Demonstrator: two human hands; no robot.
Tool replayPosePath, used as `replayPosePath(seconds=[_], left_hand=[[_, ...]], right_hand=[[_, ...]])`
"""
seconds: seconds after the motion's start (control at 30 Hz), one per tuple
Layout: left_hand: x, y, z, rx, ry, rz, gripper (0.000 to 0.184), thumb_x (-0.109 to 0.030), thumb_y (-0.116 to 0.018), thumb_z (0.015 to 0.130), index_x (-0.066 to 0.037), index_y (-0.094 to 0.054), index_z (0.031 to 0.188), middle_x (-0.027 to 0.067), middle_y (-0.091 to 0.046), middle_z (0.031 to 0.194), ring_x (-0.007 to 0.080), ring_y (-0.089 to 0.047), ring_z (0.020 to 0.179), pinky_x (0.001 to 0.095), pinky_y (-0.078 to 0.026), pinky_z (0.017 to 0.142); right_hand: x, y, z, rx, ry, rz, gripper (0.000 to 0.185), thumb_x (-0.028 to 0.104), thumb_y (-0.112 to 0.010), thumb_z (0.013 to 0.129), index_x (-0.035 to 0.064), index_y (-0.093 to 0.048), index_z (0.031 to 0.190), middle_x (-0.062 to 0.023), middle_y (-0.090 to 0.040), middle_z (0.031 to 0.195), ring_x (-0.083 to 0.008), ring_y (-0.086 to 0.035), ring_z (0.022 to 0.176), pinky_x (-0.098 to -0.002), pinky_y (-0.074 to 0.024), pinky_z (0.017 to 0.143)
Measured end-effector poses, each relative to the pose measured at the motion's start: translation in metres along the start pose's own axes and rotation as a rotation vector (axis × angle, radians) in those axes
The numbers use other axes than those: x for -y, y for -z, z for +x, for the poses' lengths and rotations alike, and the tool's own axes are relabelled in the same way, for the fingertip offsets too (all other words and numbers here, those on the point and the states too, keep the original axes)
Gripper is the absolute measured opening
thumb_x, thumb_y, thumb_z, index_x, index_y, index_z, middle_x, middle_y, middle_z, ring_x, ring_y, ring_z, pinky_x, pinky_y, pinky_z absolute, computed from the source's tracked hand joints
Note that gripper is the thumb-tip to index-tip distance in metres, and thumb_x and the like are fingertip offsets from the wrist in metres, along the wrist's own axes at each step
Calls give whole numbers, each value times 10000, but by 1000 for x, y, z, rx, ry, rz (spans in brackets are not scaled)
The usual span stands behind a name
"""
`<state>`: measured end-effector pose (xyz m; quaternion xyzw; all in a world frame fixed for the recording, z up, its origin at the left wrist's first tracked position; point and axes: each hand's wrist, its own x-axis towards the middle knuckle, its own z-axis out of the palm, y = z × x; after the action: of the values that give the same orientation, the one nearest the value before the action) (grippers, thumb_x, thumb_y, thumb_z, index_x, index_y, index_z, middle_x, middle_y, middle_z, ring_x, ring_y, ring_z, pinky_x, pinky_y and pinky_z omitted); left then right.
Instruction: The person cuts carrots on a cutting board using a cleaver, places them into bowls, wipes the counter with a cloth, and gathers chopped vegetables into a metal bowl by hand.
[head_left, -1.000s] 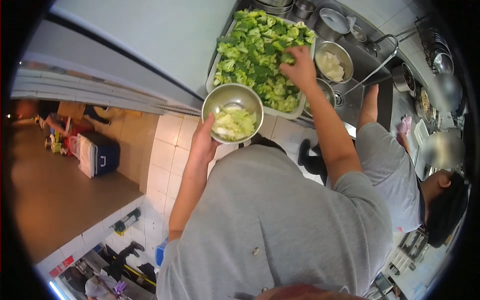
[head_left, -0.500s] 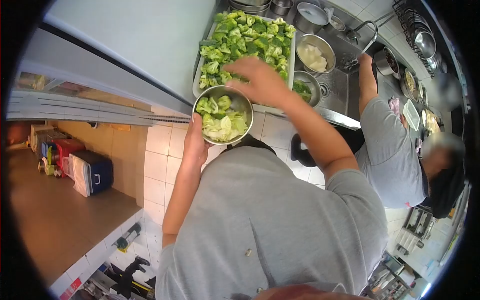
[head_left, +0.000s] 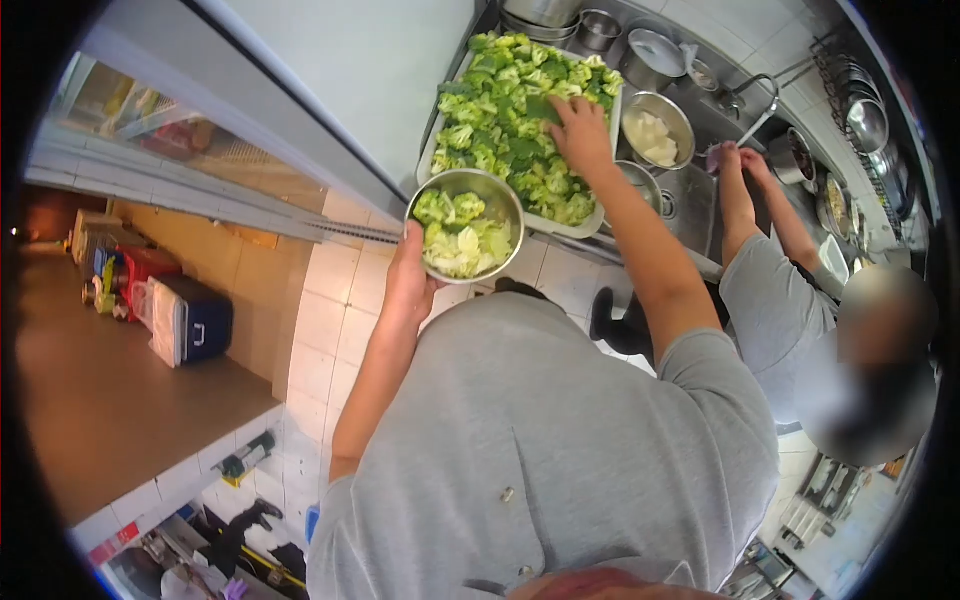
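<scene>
My left hand (head_left: 407, 278) grips the rim of a steel bowl (head_left: 518, 228). Broccoli florets (head_left: 450, 208) lie at the back of the bowl, and pale chopped leaves (head_left: 468, 250) at its front. Beyond the bowl stands a white tray (head_left: 612, 150) heaped with broccoli pieces (head_left: 500, 120). My right hand (head_left: 582, 138) reaches into the right part of that heap with its fingers spread; the fingertips touch the pieces, and whether they hold one is hard to see.
Right of the tray, a steel bowl of white chunks (head_left: 655, 140) and a smaller bowl (head_left: 645, 185) stand by the sink (head_left: 695, 205). A person (head_left: 775, 295) works at the tap (head_left: 765, 85). A grey cabinet (head_left: 340, 90) rises at the left.
Broccoli florets now lie in the bowl beside the leaves. My right hand went from the tray to the bowl and back to the tray. The co-worker's hands are now together near the sink.
</scene>
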<state>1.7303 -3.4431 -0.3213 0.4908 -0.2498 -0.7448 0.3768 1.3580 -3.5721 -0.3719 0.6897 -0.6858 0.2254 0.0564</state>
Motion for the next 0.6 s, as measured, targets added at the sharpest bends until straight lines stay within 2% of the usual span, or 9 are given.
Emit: replayPosePath(seconds=[0.03,0.23,0.37,0.47,0.53,0.57,0.6], left_hand=[[0,-2,2,9,1,19,687,-584,-379,1203,-80,-393,1670,140,-630,1557,289,-700,1352,523,-654,1003],[0,-28,14,-18,-20,16,685,-566,-396,1205,-85,-360,1691,163,-567,1604,315,-663,1396,572,-620,1051],[8,-53,23,-30,-15,-21,678,-555,-398,1207,-76,-362,1686,165,-565,1603,315,-660,1397,583,-611,1057],[9,-74,24,-40,-29,11,688,-570,-409,1201,-81,-370,1682,161,-571,1597,304,-669,1381,580,-608,1050],[26,-64,48,-61,31,28,699,-578,-420,1197,-90,-362,1692,160,-582,1584,295,-682,1362,547,-641,1004],[18,-73,48,-57,26,37,699,-578,-420,1197,-90,-362,1692,160,-582,1584,295,-682,1362,547,-641,1004],[14,-81,48,2,15,1,708,-580,-424,1195,-87,-353,1698,164,-585,1579,298,-687,1355,533,-654,983]], right_hand=[[-3,1,3,6,14,6,555,252,-816,971,233,-661,1503,-182,-622,1325,-445,-568,1245,-521,-536,1072],[-31,19,18,-6,-5,247,546,212,-797,924,155,-692,1458,-207,-644,1180,-435,-603,1180,-526,-538,1018],[-5,73,23,-22,-50,369,522,214,-776,904,132,-722,1417,-196,-655,1138,-414,-629,1139,-518,-542,991],[35,112,11,46,30,579,501,206,-762,897,112,-742,1389,-181,-663,1127,-394,-647,1107,-503,-545,970],[55,124,11,126,257,694,542,198,-838,863,70,-744,1382,-168,-697,1124,-367,-692,980,-441,-559,892],[58,120,8,115,256,696,542,198,-838,863,70,-744,1382,-168,-697,1124,-367,-692,980,-441,-559,892],[57,109,1,235,356,577,555,207,-860,857,72,-744,1382,-163,-702,1116,-364,-701,1004,-435,-563,907]])
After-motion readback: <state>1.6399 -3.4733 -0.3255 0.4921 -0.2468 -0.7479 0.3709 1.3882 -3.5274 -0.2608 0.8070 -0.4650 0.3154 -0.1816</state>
